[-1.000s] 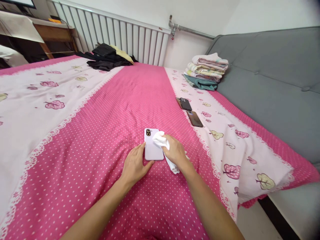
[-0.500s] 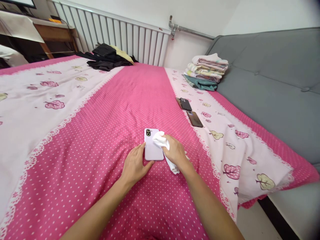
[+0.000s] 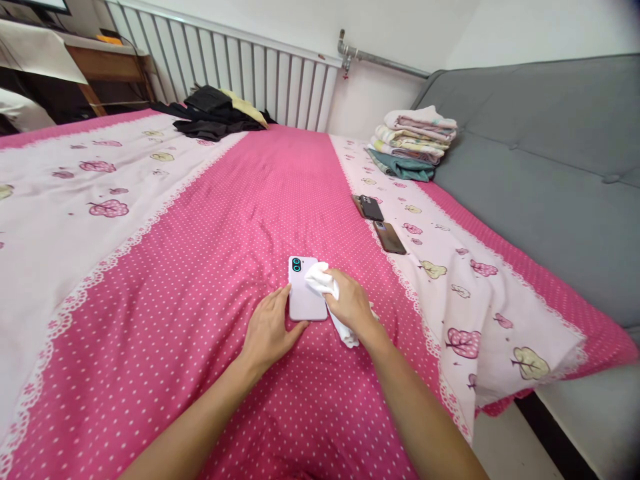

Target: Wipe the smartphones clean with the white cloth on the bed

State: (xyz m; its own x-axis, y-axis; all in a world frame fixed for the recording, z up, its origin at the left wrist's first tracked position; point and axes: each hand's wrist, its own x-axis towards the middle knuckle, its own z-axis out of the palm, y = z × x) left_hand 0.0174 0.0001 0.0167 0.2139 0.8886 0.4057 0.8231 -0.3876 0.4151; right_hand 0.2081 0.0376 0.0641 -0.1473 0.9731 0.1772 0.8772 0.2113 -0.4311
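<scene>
A pale lilac smartphone lies back up on the pink dotted bedspread, its two camera lenses at the upper left. My left hand braces it at the lower left corner, fingertips along the left edge and thumb against the bottom edge. Bunched in the closed fingers of my right hand is a white cloth, pressed on the right part of the phone's back. Part of the cloth hangs below that hand onto the bedspread. The cloth and fingers hide the phone's right side.
Two dark phones lie further right on the bedspread. Folded fabrics are stacked by the grey headboard. Dark clothes lie at the far edge before a white radiator. A wooden desk stands far left.
Both hands, the cloth and the phone stay in almost the same place. The rings round the camera lenses look cyan now, where they looked pale gold before.
</scene>
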